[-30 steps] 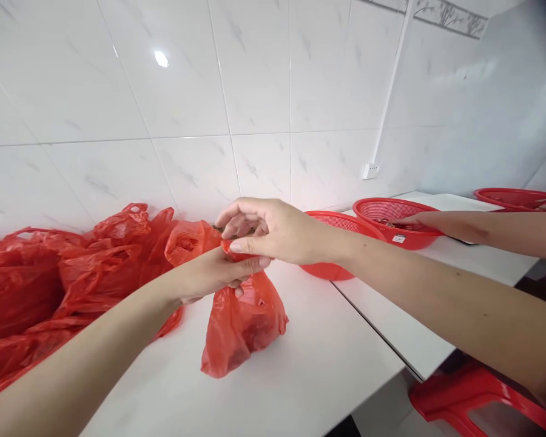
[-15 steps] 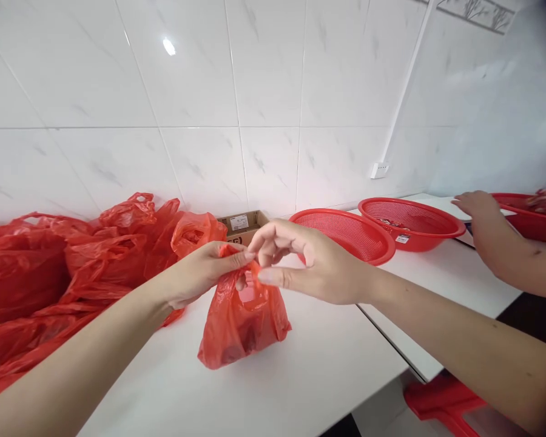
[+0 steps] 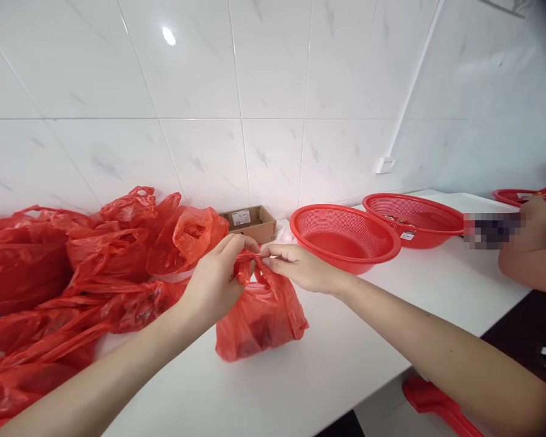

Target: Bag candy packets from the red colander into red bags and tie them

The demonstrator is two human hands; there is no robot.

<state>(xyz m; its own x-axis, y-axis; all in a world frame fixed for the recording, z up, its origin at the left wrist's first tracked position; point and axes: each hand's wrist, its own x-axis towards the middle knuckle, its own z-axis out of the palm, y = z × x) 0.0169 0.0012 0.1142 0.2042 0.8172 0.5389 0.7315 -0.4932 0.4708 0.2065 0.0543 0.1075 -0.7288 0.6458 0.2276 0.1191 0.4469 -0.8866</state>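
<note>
A red plastic bag (image 3: 261,325) sits on the white table, bulging with dark contents that I cannot make out through the film. Both of my hands meet at its gathered top. My left hand (image 3: 221,270) is closed on one side of the twisted handles, its fingers curled round the plastic. From the other side, my right hand (image 3: 293,265) pinches the handle film between thumb and fingertips. The fingertips of the two hands nearly touch, and the plastic between them is partly hidden.
Several filled red bags (image 3: 113,243) crowd the left side against the tiled wall. Behind my hands stands a cardboard box (image 3: 259,227). A red mesh basket (image 3: 346,240) and another basket (image 3: 414,221) holding small packets are to the right. A co-worker's arm (image 3: 530,261) reaches in at far right.
My right fingers have closed onto the handles, and my left hand has turned over the top. The bag has shifted slightly right. The co-worker's hand has moved right.
</note>
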